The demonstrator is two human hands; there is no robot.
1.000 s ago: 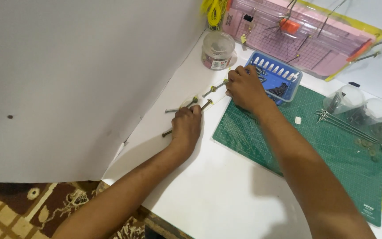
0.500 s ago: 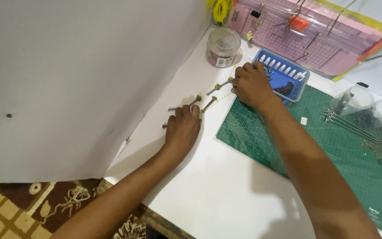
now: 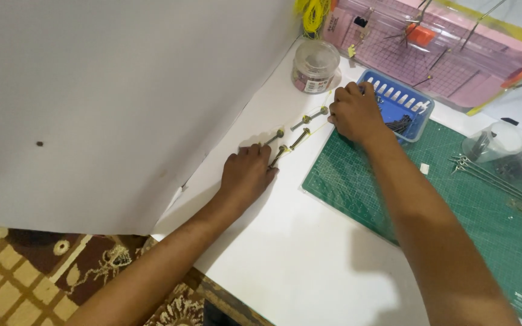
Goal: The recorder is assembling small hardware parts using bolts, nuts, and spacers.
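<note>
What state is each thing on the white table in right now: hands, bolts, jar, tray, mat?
Left hand: palm down, fingertips at the near ends of the bolts.
Right hand: at the far ends of the bolts.
Small metal bolts with nuts: lying flat in a row.
Round clear plastic jar: upright, lid on.
Blue plastic tray: open, white pieces lined up inside.
Green cutting mat: flat.

Green cutting mat (image 3: 454,199), blue tray (image 3: 409,111), round plastic tub (image 3: 315,66).

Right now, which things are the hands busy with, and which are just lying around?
In use:
left hand
right hand
small metal bolts
thin yellow string

Lying about:
green cutting mat
blue tray
round clear tub
long metal rods
pink mat
</note>
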